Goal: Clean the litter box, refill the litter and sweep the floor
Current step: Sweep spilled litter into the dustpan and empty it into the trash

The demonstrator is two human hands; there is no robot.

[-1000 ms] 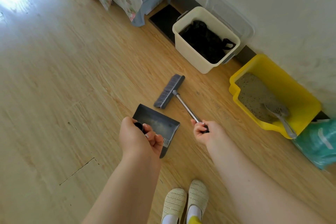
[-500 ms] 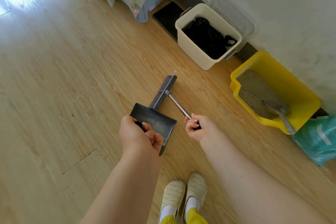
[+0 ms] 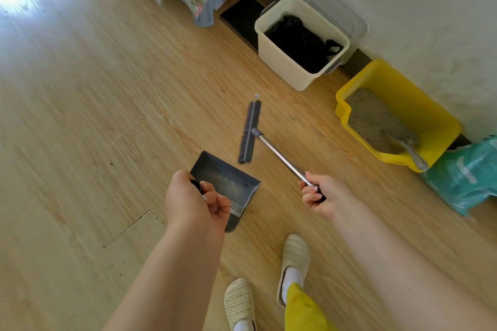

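Head view: we grip the dustpan (image 3: 225, 177) in our left hand (image 3: 194, 199) and the broom (image 3: 269, 140) in our right hand (image 3: 320, 194). Its brush head, long axis pointing away from us, sits just beyond the dustpan mouth.

Dustpan (image 3: 226, 180) handle hidden in left hand (image 3: 192, 200); teal bag (image 3: 468, 174) cut off at right edge; speck (image 3: 256, 95) by brush head (image 3: 248, 133) too small to ID.

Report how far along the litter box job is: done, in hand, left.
Looks done: the yellow litter box holds grey litter with a grey scoop resting in it. In hand: the left hand holds the dark dustpan, the right hand the metal-handled broom. Left: a small white speck lies beyond the bristles.
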